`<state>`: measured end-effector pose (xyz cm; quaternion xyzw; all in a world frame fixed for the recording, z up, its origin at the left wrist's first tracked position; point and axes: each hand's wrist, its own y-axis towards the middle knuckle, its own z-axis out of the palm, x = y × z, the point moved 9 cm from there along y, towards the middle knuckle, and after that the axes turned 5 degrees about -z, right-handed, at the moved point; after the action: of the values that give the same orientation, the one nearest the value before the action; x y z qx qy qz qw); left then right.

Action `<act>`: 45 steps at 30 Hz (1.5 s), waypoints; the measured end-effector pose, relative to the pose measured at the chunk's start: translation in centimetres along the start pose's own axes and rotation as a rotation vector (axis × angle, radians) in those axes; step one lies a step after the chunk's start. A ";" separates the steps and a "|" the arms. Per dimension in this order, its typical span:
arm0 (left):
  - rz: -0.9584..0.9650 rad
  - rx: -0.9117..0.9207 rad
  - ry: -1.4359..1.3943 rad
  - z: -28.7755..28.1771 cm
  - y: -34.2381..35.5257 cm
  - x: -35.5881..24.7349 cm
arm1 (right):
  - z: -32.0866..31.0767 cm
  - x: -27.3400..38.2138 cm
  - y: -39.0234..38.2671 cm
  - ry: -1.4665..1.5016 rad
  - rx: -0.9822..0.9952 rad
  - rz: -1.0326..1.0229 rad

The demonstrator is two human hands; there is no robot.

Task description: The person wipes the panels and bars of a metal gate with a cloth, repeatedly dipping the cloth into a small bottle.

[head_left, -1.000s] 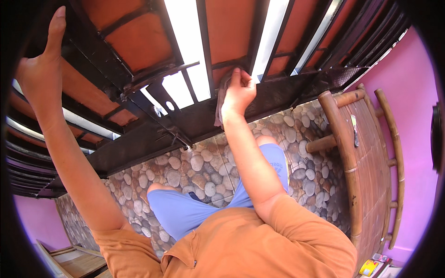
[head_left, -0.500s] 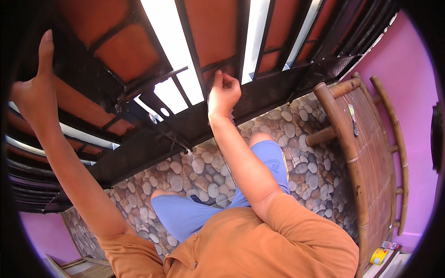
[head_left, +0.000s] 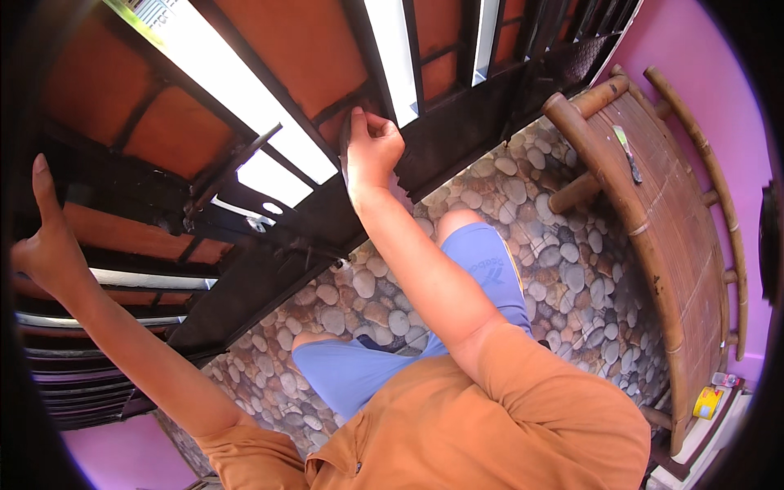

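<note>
While the left hand (head_left: 49, 245) rests open against the black metal gate (head_left: 269, 229), the right hand (head_left: 371, 151) grips a dark cloth (head_left: 349, 135) pressed on its upper bar, above the pebble floor (head_left: 555, 245)

Left hand (head_left: 49, 245) raised, fingers open and upright, right hand (head_left: 371, 151) fisted, arm outstretched

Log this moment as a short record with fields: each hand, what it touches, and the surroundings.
left hand: fingers spread, resting on the dark metal gate
right hand: closed on a small dark cloth, pressed to a gate bar
floor: pebble pattern
right side: bamboo bench
wall: pink
</note>
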<state>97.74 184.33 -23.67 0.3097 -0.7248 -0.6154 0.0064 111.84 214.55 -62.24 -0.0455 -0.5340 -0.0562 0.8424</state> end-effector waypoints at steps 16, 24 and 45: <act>0.146 -0.115 0.164 -0.4 0.7 0.5 | -0.5 0.6 0.9 0.181 -0.069 0.250; 0.285 -0.128 0.074 -0.4 1.2 -0.4 | -0.4 -0.9 1.2 0.250 -0.007 0.378; 0.250 -0.099 0.026 -0.6 1.3 -1.0 | 0.2 2.5 0.2 0.257 -0.029 0.444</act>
<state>98.24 184.33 -21.98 0.2241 -0.7262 -0.6409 0.1076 112.80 214.66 -59.89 -0.1659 -0.3986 0.1171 0.8943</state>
